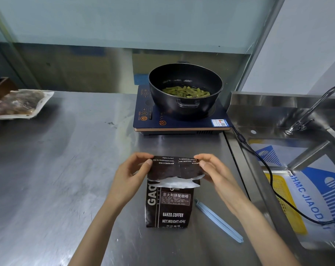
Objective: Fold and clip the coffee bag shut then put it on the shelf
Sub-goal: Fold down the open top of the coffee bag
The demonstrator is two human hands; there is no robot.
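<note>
Folding coffee bag (169,204) top, lower centre of frame.
My left hand (130,172) & right hand (213,169) both pinch the folded flap; bag upright on bench (67,169), clip (218,220) lying just right, untouched.

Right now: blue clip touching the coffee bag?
Apart. Head view shows bare steel counter between the blue clip and the coffee bag.

Stainless steel counter (67,169) fills left & centre of frame. Pale frosted glass panel (124,22) across top, metal post (258,45) upper right, white wall (306,45) beyond. Steel sink (277,116) w/ curved faucet (314,108) at right edge. Light soft, even.
</note>
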